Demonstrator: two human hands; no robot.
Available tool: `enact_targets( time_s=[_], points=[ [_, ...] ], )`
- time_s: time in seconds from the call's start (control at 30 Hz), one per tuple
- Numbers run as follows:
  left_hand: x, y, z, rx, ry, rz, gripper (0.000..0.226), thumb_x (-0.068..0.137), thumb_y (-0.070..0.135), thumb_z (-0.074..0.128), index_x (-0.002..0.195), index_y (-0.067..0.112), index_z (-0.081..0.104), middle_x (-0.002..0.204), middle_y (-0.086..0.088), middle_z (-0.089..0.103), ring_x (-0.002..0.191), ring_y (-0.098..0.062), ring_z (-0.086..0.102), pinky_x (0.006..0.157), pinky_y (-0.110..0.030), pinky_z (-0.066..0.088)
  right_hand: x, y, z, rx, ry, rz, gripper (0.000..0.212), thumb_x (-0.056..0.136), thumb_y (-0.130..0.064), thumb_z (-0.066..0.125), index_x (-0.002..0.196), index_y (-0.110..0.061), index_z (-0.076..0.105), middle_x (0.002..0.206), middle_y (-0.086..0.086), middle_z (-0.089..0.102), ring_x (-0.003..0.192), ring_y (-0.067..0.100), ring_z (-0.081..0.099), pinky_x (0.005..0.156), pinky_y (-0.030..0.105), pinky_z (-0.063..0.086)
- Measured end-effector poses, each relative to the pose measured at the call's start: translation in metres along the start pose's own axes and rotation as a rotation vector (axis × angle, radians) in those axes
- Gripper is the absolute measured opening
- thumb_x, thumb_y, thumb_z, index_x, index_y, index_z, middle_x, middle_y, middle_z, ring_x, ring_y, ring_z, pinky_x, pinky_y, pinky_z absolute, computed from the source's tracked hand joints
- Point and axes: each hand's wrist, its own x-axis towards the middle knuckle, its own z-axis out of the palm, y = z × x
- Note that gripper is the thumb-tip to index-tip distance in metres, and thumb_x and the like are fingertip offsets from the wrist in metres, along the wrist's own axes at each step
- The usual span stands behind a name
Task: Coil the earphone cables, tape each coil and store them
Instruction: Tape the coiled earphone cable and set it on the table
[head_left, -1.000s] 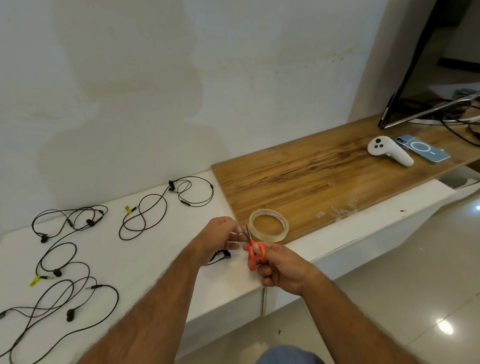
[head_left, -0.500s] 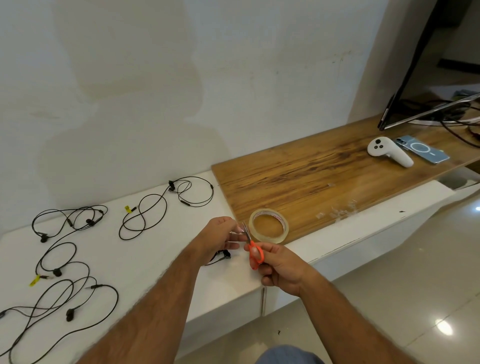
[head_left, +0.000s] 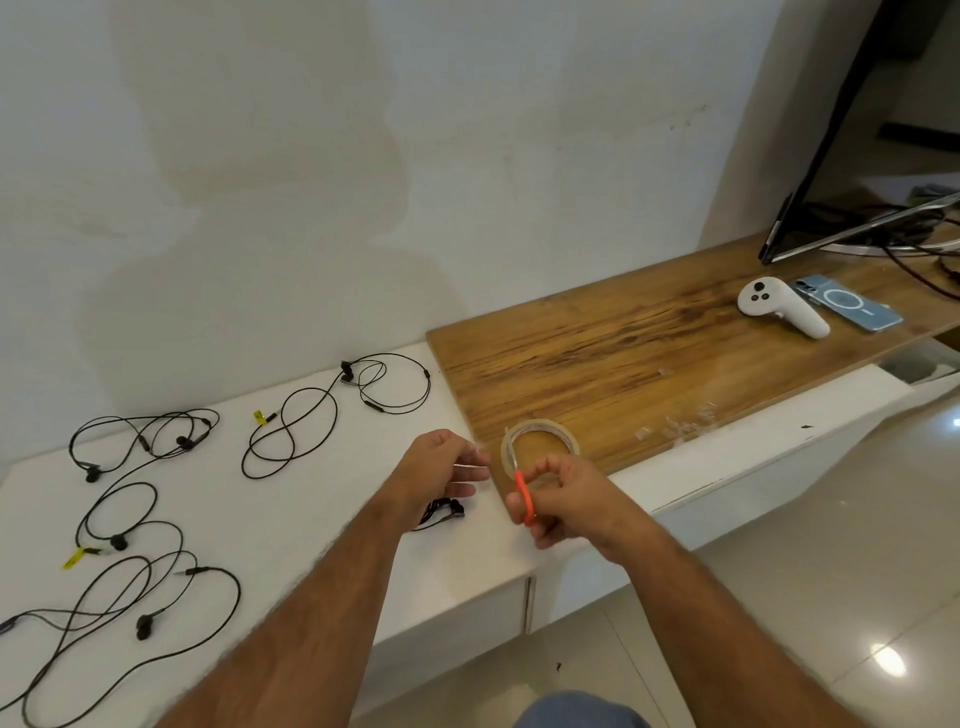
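- the right hand (head_left: 566, 493) is curled around orange-handled scissors (head_left: 522, 493), blades pointing up toward the tape roll (head_left: 540, 447).
- the left hand (head_left: 441, 467) pinches a short strip of clear tape (head_left: 470, 462) at its fingertips, the other fingers loosely spread. the strip looks free of the roll, though it is too faint to be sure.
- one coiled earphone (head_left: 441, 512) lies on the white counter (head_left: 311, 519) just below the left hand, partly hidden by the wrist. i judge this is the coil waiting for its tape.
- the tape roll lies flat at the near edge of the wooden board (head_left: 649, 358), just behind the scissors.
- four more earphones are uncoiled: one (head_left: 332, 410) near the wall, one (head_left: 145, 439) to its left, and two overlapping at the lower left (head_left: 119, 540), (head_left: 130, 597). so the task is at an early stage.
- to do this step well, judging from here: hold the strip by one end only, so it does not fold onto itself or stick to the fingers.
- put the scissors down first to free the right hand, which can then pinch the coil tight while the tape wraps across all the strands.
- no storage container can be seen.
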Motion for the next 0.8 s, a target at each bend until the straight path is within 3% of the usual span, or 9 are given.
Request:
enact_targets(
  time_s=[0.1,0.17,0.33,0.47,0.53,0.67,0.8],
  points=[
    [0.002,-0.002,0.0,0.042,0.035,0.016,0.006,0.094,0.014,0.052,0.091,0.009,0.054,0.098,-0.012,0.072,0.083,-0.02,0.071,0.065,-0.028,0.054,0.011,-0.007,-0.009,-0.271,0.268,-0.035,0.029,0.076,-0.011,0.081,0.094,-0.011,0.058,0.072,0.008,0.07,0.053,0.016,0.061,0.053,0.031,0.053],
    [0.003,-0.004,0.001,0.122,0.055,0.069,0.011,0.092,0.019,0.06,0.095,0.009,0.057,0.099,-0.009,0.072,0.084,-0.018,0.071,0.063,-0.027,0.053,0.021,-0.011,-0.015,-0.563,0.414,-0.074,0.02,0.075,-0.019,0.079,0.082,-0.017,0.06,0.072,0.003,0.068,0.062,0.018,0.064,0.056,0.034,0.054],
    [0.006,-0.007,0.012,0.505,0.172,0.276,0.027,0.078,0.01,0.069,0.088,0.029,0.054,0.1,0.013,0.068,0.063,-0.004,0.061,0.065,-0.024,0.05,0.033,-0.029,-0.012,-0.957,0.442,-0.079,0.007,0.08,-0.019,0.071,0.081,-0.019,0.064,0.08,-0.001,0.066,0.075,0.016,0.062,0.06,0.029,0.05],
    [0.005,-0.009,0.024,0.603,0.165,0.307,0.032,0.078,0.009,0.067,0.09,0.032,0.049,0.095,0.013,0.066,0.062,-0.002,0.057,0.054,-0.018,0.046,0.038,-0.033,-0.007,-1.018,0.438,-0.039,0.008,0.083,-0.022,0.069,0.09,-0.019,0.066,0.087,0.001,0.067,0.083,0.018,0.064,0.068,0.031,0.054],
    [0.005,-0.01,0.026,0.576,0.157,0.311,0.033,0.077,0.009,0.07,0.096,0.026,0.05,0.089,0.012,0.065,0.063,-0.003,0.057,0.05,-0.011,0.042,0.039,-0.03,-0.005,-1.014,0.433,-0.044,0.007,0.082,-0.022,0.07,0.088,-0.02,0.067,0.086,0.0,0.066,0.081,0.017,0.063,0.064,0.029,0.051],
    [0.009,-0.012,0.025,0.582,0.176,0.349,0.032,0.076,0.003,0.07,0.093,0.022,0.05,0.077,0.011,0.067,0.065,-0.004,0.058,0.055,-0.006,0.041,0.038,-0.022,-0.004,-1.004,0.451,-0.061,0.005,0.083,-0.021,0.071,0.087,-0.021,0.067,0.08,-0.003,0.063,0.075,0.014,0.059,0.056,0.024,0.04],
    [0.01,-0.016,0.022,0.613,0.2,0.358,0.028,0.078,0.005,0.069,0.091,0.021,0.05,0.066,0.01,0.058,0.061,-0.003,0.053,0.054,-0.011,0.039,0.039,-0.021,-0.003,-1.016,0.454,-0.07,0.006,0.084,-0.02,0.07,0.09,-0.02,0.066,0.083,-0.002,0.064,0.076,0.014,0.06,0.057,0.025,0.042]
  ],
)
